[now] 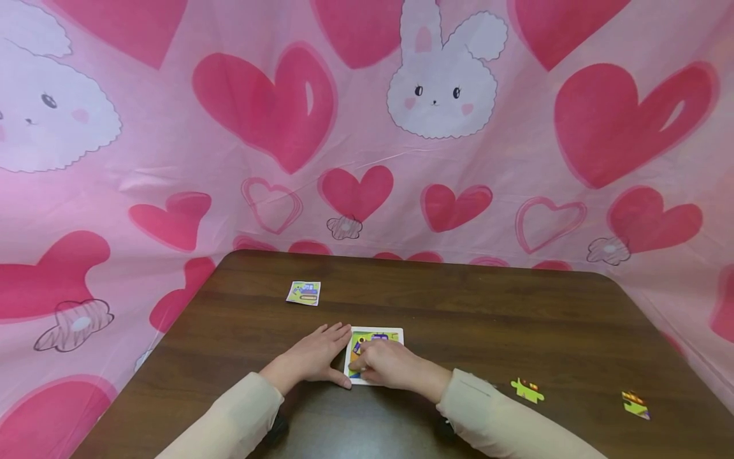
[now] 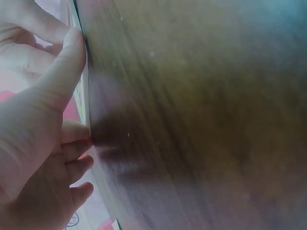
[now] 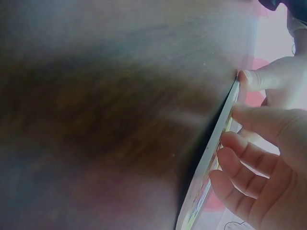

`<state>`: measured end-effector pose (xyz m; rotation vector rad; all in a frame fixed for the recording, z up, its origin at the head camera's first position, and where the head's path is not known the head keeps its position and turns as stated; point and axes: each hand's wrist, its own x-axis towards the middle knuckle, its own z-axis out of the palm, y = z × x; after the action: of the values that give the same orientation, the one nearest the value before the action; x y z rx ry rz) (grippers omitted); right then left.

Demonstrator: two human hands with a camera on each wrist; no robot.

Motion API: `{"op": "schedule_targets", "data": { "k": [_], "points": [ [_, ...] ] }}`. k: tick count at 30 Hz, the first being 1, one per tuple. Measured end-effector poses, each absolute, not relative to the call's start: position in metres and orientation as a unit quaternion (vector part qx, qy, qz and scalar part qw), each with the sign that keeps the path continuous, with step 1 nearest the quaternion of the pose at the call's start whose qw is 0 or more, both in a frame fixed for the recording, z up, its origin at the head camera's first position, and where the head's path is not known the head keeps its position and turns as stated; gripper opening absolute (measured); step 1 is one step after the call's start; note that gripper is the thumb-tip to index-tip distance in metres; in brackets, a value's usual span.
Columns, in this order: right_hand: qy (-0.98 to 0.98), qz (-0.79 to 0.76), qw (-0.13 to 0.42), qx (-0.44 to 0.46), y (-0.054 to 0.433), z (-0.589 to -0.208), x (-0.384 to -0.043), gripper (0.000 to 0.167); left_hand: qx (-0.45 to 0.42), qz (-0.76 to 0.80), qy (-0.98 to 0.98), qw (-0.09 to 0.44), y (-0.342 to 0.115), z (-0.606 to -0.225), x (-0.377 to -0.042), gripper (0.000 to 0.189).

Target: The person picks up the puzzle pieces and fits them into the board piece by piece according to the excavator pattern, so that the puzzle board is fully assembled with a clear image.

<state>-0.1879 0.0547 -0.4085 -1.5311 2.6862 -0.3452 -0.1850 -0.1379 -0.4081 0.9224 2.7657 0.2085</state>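
A small puzzle board with a white border and a colourful picture lies flat on the table. Along its left edge my left hand rests, fingers straight, the thumb at the lower left corner. My right hand reaches over the board from the right and hides much of the picture. Its index finger touches the picture's lower left part. In the right wrist view the thumb meets the board's edge, and the other fingers bend loosely. No loose piece shows between the fingers.
Two loose green puzzle pieces lie to the right: one piece near the right sleeve, another piece farther right. A square picture card lies behind the left hand. Around the brown table hangs a pink cloth with hearts and rabbits.
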Motion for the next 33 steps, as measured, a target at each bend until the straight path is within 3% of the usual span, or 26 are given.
{"op": "schedule_targets", "data": {
  "k": [18, 33],
  "points": [
    [0.872, -0.195, 0.032, -0.448, 0.092, -0.379, -0.178, 0.03, 0.302, 0.071, 0.943, 0.124, -0.138, -0.409, -0.185, 0.096],
    [0.895, -0.257, -0.013, -0.364, 0.166, -0.356, -0.173, 0.04, 0.293, 0.068, 0.945, 0.131, -0.137, -0.409, -0.184, 0.095]
  ]
}}
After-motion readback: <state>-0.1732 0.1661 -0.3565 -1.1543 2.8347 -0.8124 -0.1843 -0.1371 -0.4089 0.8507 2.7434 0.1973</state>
